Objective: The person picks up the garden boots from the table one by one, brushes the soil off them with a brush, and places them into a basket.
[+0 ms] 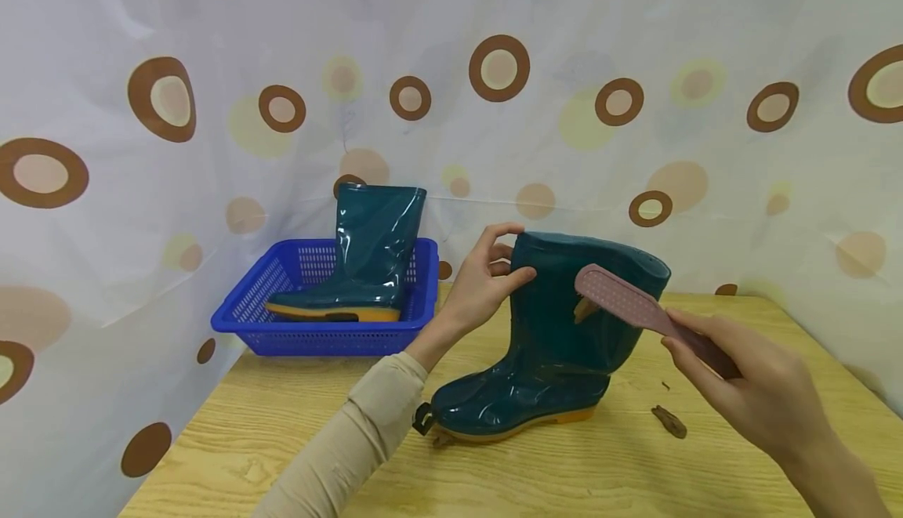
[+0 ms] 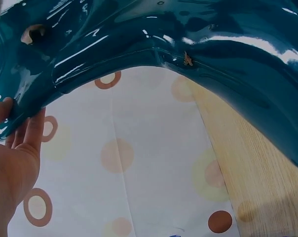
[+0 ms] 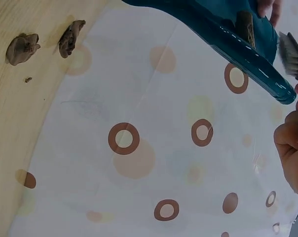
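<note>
A dark green rubber boot [image 1: 557,330] with a yellow sole stands upright on the table, toe to the left. My left hand [image 1: 487,275] pinches the front of its top rim, thumb outside; the left wrist view shows this hand [image 2: 18,153] at the shaft's edge. In my right hand [image 1: 755,377] is a pink-handled brush [image 1: 628,300], held over the shaft's near side. Its grey bristles [image 3: 289,55] face the boot in the right wrist view, apart from it there. A brown clump [image 3: 245,28] clings to the shaft, partly behind the brush in the head view.
A blue plastic basket [image 1: 324,339] at the back left holds a matching boot [image 1: 377,248]. Brown clumps [image 1: 669,422] lie on the wooden table [image 1: 550,487] right of the standing boot. A small black object [image 1: 423,418] touches its toe. A patterned sheet [image 1: 437,24] hangs behind.
</note>
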Motion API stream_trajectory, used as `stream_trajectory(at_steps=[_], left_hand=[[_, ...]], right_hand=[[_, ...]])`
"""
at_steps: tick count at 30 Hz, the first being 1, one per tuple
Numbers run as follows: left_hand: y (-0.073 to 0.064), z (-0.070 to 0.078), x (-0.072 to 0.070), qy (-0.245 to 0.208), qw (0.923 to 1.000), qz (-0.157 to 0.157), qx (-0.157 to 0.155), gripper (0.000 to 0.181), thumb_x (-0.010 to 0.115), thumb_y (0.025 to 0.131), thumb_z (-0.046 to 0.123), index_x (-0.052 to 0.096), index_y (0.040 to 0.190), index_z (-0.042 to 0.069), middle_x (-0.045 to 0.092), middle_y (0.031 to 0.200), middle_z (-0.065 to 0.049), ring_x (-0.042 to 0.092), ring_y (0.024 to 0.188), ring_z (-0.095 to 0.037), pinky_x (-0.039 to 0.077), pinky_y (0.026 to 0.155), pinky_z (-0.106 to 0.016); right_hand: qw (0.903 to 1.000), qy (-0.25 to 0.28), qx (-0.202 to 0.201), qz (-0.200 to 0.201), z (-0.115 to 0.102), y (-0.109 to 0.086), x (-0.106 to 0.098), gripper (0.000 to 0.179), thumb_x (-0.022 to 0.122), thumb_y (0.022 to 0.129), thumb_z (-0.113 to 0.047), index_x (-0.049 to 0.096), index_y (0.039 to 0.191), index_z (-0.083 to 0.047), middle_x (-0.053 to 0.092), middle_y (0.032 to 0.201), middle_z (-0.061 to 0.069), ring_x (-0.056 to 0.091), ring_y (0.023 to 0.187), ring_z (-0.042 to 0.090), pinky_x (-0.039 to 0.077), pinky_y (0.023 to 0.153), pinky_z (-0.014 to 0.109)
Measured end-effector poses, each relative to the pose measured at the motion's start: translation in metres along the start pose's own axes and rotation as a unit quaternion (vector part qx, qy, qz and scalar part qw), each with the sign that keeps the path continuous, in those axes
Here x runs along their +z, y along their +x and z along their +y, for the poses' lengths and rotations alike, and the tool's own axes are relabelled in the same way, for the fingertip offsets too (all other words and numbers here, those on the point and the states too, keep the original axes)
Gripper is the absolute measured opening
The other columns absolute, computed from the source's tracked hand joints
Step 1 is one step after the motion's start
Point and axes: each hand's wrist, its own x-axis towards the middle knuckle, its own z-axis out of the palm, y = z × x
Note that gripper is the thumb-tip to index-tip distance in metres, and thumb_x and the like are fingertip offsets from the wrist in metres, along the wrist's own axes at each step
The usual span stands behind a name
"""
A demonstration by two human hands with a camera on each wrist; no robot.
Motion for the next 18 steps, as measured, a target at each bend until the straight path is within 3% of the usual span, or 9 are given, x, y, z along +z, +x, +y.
stream_trajectory(at_steps=[5,7,10,13,18], left_hand=[[0.0,0.0,0.0,-0.005,1.0,-0.003,0.002,0.054,0.066,0.096,0.015,0.041,0.143,0.022,0.064,0.112,-0.018,0.071,0.099,-0.025,0.058,0.093,-0.035],[-0.001,0.0,-0.001,-0.004,1.0,-0.002,0.003,0.054,0.066,0.096,0.015,0.041,0.143,0.022,0.064,0.112,-0.018,0.071,0.098,-0.024,0.058,0.092,-0.035],[-0.001,-0.001,-0.001,-0.003,1.0,0.001,0.002,0.053,0.066,0.097,0.015,0.041,0.143,0.023,0.064,0.111,-0.017,0.071,0.096,-0.022,0.058,0.092,-0.034],[0.0,0.0,-0.001,-0.002,1.0,0.003,0.001,0.053,0.065,0.097,0.015,0.041,0.143,0.023,0.064,0.111,-0.016,0.071,0.095,-0.022,0.058,0.091,-0.034],[0.003,0.0,0.0,0.003,1.0,0.006,0.002,0.053,0.065,0.097,0.014,0.04,0.144,0.022,0.064,0.112,-0.016,0.071,0.096,-0.022,0.058,0.092,-0.034]], right_hand=[[0.9986,-0.019,0.027,-0.042,0.01,-0.004,0.005,0.055,0.054,0.098,-0.051,0.075,0.102,0.0,0.07,0.08,0.005,0.042,0.065,-0.008,0.038,0.054,0.008],[0.9966,-0.016,0.04,-0.071,0.012,-0.008,0.006,0.042,0.062,0.097,-0.041,0.075,0.103,-0.002,0.071,0.081,0.004,0.042,0.064,-0.009,0.039,0.054,0.008],[0.9927,-0.021,0.058,-0.104,0.011,-0.013,0.007,0.025,0.077,0.084,-0.018,0.075,0.104,-0.003,0.072,0.082,0.003,0.046,0.062,-0.009,0.043,0.054,0.006],[0.9893,-0.027,0.072,-0.124,0.008,-0.018,0.007,0.035,0.081,0.07,0.0,0.074,0.104,-0.005,0.072,0.082,0.001,0.051,0.063,-0.01,0.046,0.057,0.006],[0.9863,-0.023,0.081,-0.142,0.005,-0.025,0.004,0.039,0.082,0.067,0.002,0.075,0.104,-0.009,0.073,0.083,-0.004,0.052,0.063,-0.013,0.046,0.057,0.006]])
